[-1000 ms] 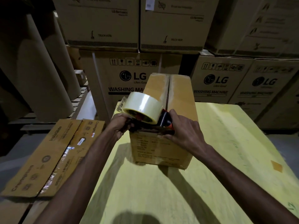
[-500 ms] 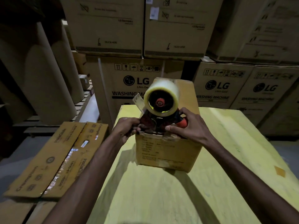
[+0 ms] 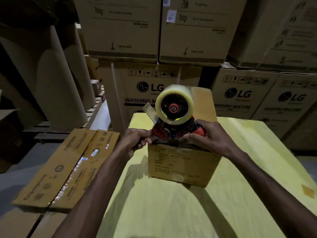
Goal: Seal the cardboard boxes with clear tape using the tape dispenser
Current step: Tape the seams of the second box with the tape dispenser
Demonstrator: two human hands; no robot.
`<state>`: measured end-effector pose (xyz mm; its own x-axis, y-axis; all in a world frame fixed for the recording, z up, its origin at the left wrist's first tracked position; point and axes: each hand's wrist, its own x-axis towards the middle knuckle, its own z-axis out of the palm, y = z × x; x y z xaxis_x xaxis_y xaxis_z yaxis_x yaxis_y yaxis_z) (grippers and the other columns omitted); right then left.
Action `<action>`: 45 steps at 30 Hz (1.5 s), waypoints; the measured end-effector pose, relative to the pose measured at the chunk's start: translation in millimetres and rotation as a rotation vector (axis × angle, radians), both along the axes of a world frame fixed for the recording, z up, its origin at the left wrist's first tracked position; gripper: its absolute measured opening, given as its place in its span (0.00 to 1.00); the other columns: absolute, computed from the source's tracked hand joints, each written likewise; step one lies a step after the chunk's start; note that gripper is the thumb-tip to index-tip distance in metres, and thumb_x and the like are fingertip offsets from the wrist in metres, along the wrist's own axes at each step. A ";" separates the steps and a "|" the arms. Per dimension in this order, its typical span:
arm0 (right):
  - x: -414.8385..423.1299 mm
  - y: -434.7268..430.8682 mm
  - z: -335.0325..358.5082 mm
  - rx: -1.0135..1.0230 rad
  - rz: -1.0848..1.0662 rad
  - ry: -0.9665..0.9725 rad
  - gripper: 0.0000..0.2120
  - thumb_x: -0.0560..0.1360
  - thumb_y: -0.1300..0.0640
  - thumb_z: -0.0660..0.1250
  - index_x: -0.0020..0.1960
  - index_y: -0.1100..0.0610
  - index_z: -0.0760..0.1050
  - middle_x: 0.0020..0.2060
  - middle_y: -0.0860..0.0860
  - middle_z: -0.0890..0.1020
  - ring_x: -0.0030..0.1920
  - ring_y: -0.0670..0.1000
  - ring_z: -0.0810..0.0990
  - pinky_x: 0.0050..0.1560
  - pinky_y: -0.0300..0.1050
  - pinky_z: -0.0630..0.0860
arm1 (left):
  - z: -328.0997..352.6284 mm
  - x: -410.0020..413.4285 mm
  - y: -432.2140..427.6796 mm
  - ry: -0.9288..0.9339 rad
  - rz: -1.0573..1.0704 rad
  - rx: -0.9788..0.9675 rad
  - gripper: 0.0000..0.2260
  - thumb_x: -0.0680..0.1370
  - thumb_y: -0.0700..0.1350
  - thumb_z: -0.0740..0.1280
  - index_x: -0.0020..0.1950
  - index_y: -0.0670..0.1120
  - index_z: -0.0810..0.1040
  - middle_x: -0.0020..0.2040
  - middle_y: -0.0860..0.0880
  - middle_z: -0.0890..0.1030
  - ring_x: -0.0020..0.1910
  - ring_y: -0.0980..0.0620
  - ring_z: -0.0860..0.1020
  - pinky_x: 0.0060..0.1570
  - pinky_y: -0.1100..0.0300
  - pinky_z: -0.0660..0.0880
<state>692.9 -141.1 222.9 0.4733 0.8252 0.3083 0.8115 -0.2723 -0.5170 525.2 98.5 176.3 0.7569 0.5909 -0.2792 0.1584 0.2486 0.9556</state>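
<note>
A brown cardboard box (image 3: 180, 162) stands on the yellow table (image 3: 171, 212). Over its near top edge sits the tape dispenser (image 3: 173, 129), red and black, with its clear tape roll (image 3: 175, 105) upright and facing me. My right hand (image 3: 209, 134) grips the orange handle on the right side. At the dispenser's left end, my left hand (image 3: 135, 140) pinches the front, near the loose tape tab. The box's top seam is hidden behind the roll.
Two long flat Crompton cartons (image 3: 68, 167) lie to the left of the table. Large LG washing machine boxes (image 3: 147, 86) are stacked behind and to the right. Brown paper rolls (image 3: 56, 79) lean at the left.
The dispenser turned from lying sideways to upright, its roll now facing me, and it has come to the box's near edge. Both hands have kept their hold on it.
</note>
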 end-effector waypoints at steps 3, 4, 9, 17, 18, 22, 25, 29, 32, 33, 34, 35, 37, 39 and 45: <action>0.1 -0.9 4.1 -0.013 0.004 -0.050 0.35 0.67 0.19 0.61 0.55 0.48 0.78 0.43 0.46 0.83 0.41 0.45 0.81 0.40 0.52 0.80 | -2.5 0.2 -4.3 -0.036 -0.016 -0.029 0.06 0.81 0.34 0.65 0.49 0.36 0.82 0.29 0.45 0.79 0.21 0.57 0.66 0.19 0.68 0.61; 1.2 -1.9 4.7 -0.014 0.005 -0.052 0.36 0.67 0.18 0.61 0.55 0.48 0.78 0.43 0.46 0.83 0.42 0.46 0.82 0.40 0.53 0.81 | -3.0 -1.0 -3.6 -0.048 -0.010 -0.010 0.06 0.81 0.35 0.65 0.50 0.35 0.82 0.28 0.46 0.78 0.21 0.57 0.66 0.20 0.68 0.61; 20.5 -22.8 8.8 -0.009 -0.043 -0.029 0.38 0.67 0.19 0.62 0.59 0.50 0.79 0.47 0.46 0.84 0.46 0.47 0.83 0.43 0.55 0.83 | -20.1 -24.1 36.5 -0.045 0.096 -0.014 0.07 0.81 0.41 0.68 0.49 0.40 0.85 0.31 0.49 0.71 0.22 0.59 0.62 0.20 0.69 0.57; 30.2 -57.2 7.5 -0.021 -0.017 0.014 0.33 0.69 0.23 0.66 0.59 0.49 0.80 0.47 0.42 0.84 0.47 0.44 0.82 0.40 0.46 0.80 | -34.2 -27.0 9.3 -0.031 0.213 0.090 0.10 0.76 0.49 0.78 0.45 0.41 0.87 0.26 0.50 0.72 0.21 0.57 0.61 0.22 0.67 0.56; 30.3 -59.3 6.8 -0.025 -0.021 0.007 0.30 0.70 0.26 0.68 0.59 0.49 0.80 0.46 0.42 0.84 0.46 0.43 0.82 0.40 0.45 0.80 | -34.7 -25.8 7.1 -0.031 0.232 0.094 0.11 0.75 0.49 0.78 0.45 0.41 0.87 0.25 0.50 0.71 0.21 0.57 0.60 0.22 0.66 0.55; 28.2 -66.5 6.0 -0.014 -0.021 0.008 0.27 0.68 0.34 0.70 0.59 0.50 0.78 0.46 0.42 0.83 0.45 0.42 0.81 0.37 0.39 0.77 | -33.2 -21.8 -0.2 -0.040 0.282 0.125 0.10 0.75 0.50 0.78 0.43 0.43 0.88 0.24 0.51 0.70 0.20 0.55 0.57 0.22 0.65 0.53; 30.3 -71.9 2.5 -0.005 -0.034 -0.001 0.25 0.71 0.31 0.69 0.58 0.48 0.78 0.45 0.44 0.84 0.45 0.46 0.83 0.38 0.47 0.80 | -32.5 -19.8 -4.4 -0.047 0.279 0.135 0.09 0.75 0.49 0.78 0.41 0.44 0.88 0.24 0.51 0.70 0.21 0.55 0.56 0.23 0.65 0.52; 30.9 -78.5 -2.2 0.012 -0.045 0.001 0.29 0.68 0.27 0.68 0.58 0.47 0.78 0.47 0.42 0.84 0.46 0.45 0.83 0.40 0.52 0.82 | -38.7 -19.8 -10.1 -0.052 0.260 0.101 0.09 0.75 0.50 0.78 0.41 0.45 0.89 0.25 0.49 0.70 0.24 0.54 0.56 0.25 0.62 0.52; 27.9 -80.7 -5.5 0.016 -0.050 0.018 0.31 0.67 0.24 0.66 0.58 0.45 0.78 0.46 0.41 0.84 0.46 0.44 0.83 0.39 0.52 0.82 | -41.5 -20.2 -14.7 -0.060 0.285 0.081 0.09 0.75 0.50 0.78 0.42 0.45 0.89 0.26 0.50 0.69 0.24 0.54 0.55 0.25 0.63 0.52; 26.8 -81.2 -6.6 0.016 -0.053 0.020 0.31 0.67 0.22 0.65 0.57 0.44 0.78 0.46 0.40 0.84 0.47 0.44 0.83 0.39 0.51 0.82 | -40.8 -20.5 -16.1 -0.065 0.296 0.081 0.08 0.75 0.50 0.78 0.43 0.45 0.89 0.25 0.50 0.69 0.24 0.54 0.55 0.25 0.63 0.52; 26.1 -81.7 -8.1 0.015 -0.058 0.025 0.31 0.67 0.22 0.65 0.57 0.44 0.77 0.46 0.39 0.83 0.47 0.44 0.83 0.39 0.52 0.82 | -39.5 -20.8 -17.2 -0.068 0.309 0.085 0.08 0.75 0.50 0.78 0.43 0.45 0.89 0.25 0.50 0.70 0.23 0.54 0.55 0.24 0.63 0.53; 25.3 -82.0 -9.5 0.020 -0.062 0.029 0.31 0.67 0.21 0.65 0.57 0.43 0.77 0.46 0.39 0.83 0.47 0.43 0.83 0.40 0.52 0.82 | -37.7 -21.1 -17.9 -0.069 0.320 0.097 0.08 0.75 0.50 0.78 0.43 0.45 0.88 0.25 0.50 0.70 0.23 0.55 0.56 0.24 0.64 0.53; 24.5 -82.0 -9.8 0.033 -0.065 0.036 0.32 0.67 0.22 0.65 0.58 0.44 0.78 0.47 0.39 0.83 0.47 0.43 0.83 0.40 0.51 0.82 | -34.2 -21.7 -18.3 -0.065 0.332 0.125 0.09 0.75 0.50 0.78 0.43 0.44 0.88 0.25 0.50 0.71 0.22 0.55 0.56 0.23 0.65 0.55; 23.8 -81.2 -8.3 0.041 -0.066 0.044 0.32 0.67 0.23 0.65 0.59 0.45 0.78 0.48 0.39 0.83 0.48 0.43 0.83 0.41 0.49 0.83 | -30.9 -22.6 -18.0 -0.065 0.328 0.135 0.09 0.75 0.50 0.78 0.44 0.44 0.88 0.25 0.49 0.71 0.22 0.55 0.57 0.23 0.64 0.55; 20.7 -81.2 -6.0 0.068 -0.068 0.000 0.27 0.69 0.22 0.64 0.55 0.42 0.77 0.44 0.39 0.83 0.44 0.45 0.83 0.36 0.52 0.81 | -20.9 -23.4 -18.9 -0.085 0.339 0.185 0.10 0.75 0.49 0.78 0.44 0.42 0.88 0.24 0.50 0.71 0.21 0.55 0.57 0.22 0.65 0.58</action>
<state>713.6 -222.3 216.9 0.5277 0.7679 0.3630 0.7924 -0.2911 -0.5360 501.7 79.6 155.4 0.5258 0.8460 -0.0888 0.0150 0.0952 0.9953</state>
